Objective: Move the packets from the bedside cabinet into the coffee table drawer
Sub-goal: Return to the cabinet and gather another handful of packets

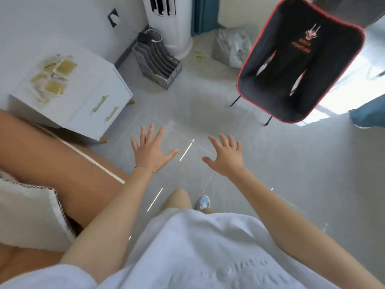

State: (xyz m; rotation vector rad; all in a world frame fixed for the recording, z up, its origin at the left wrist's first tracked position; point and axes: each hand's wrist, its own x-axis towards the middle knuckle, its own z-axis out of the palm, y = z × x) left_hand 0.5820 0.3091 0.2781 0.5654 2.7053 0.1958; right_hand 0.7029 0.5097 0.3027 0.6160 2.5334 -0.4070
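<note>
Standing over open floor (260, 163) at centre frame, approaching white bedside cabinet (73, 97) at upper left. Packets (53, 80) lying scattered on its top, untouched. Left hand (151, 150) and right hand (226, 155) both spread, empty. Probably needing a reach up-left; black chair (300, 59) well clear at upper right.

Bare floor (208, 113) between bedside cabinet (87, 97) and folding chair (300, 65).
</note>
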